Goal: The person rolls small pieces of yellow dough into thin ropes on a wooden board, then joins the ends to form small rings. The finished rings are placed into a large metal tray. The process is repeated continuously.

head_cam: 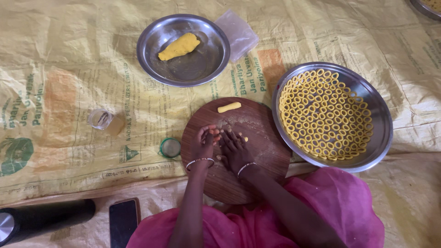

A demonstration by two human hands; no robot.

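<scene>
Two hands work close together near the middle of a round wooden board [257, 138]. Left hand [205, 143] and right hand [235, 149] both lie palm-down, fingertips meeting; fingers curled over something small between them, but what is pinched there is hidden, so I cannot tell the grip of either hand. A tiny yellow dough bit [245, 138] shows on the board just right of the right hand's fingers. Each wrist carries a thin bangle.

On the far edge of the board lies a short yellow dough roll [228, 107], apart from both hands, nothing between it and them.

Right of the board, touching or nearly touching its rim: a large steel tray [381, 115] packed with rows of small yellow dough rings [324, 115]. Far side, left of centre: a steel plate [211, 59] holding a yellow dough lump [179, 46]; a clear plastic piece [238, 33] lies just beside its right rim.

Left of the board: a small green-rimmed lid [170, 147], near; farther left a small glass jar [104, 120] lying on its side. Near left corner: a black cylinder [46, 221] and a dark phone [123, 221]. Everything rests on a yellow printed sheet [69, 69]. Pink cloth [340, 206] covers the near foreground.
</scene>
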